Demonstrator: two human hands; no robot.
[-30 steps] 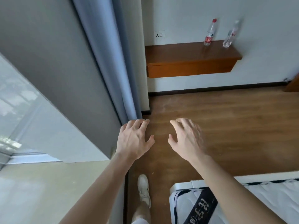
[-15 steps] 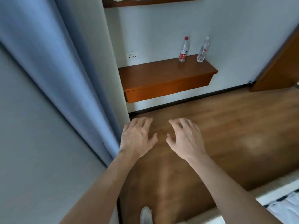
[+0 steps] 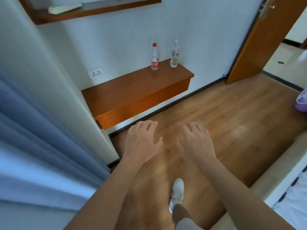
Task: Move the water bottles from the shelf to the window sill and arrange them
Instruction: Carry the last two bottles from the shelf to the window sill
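Note:
Two clear water bottles stand upright on the right end of a wall-mounted wooden shelf (image 3: 132,90). The left bottle (image 3: 154,57) has a red cap and red label. The right bottle (image 3: 174,53) has a pale cap and looks nearly empty. My left hand (image 3: 141,141) and my right hand (image 3: 196,140) hover side by side over the wooden floor, well short of the shelf, palms down, fingers spread, holding nothing. The window sill is out of view.
A blue-grey curtain (image 3: 33,138) and a white wall corner (image 3: 93,113) fill the left. A wall socket (image 3: 96,73) sits above the shelf. An open wooden door (image 3: 259,40) stands at the right. A bed edge (image 3: 282,188) lies lower right. My white shoe (image 3: 177,193) steps forward.
The view has turned away from the window and moved closer to the shelf; the bottles look larger. Both hands stay open and empty in front of me.

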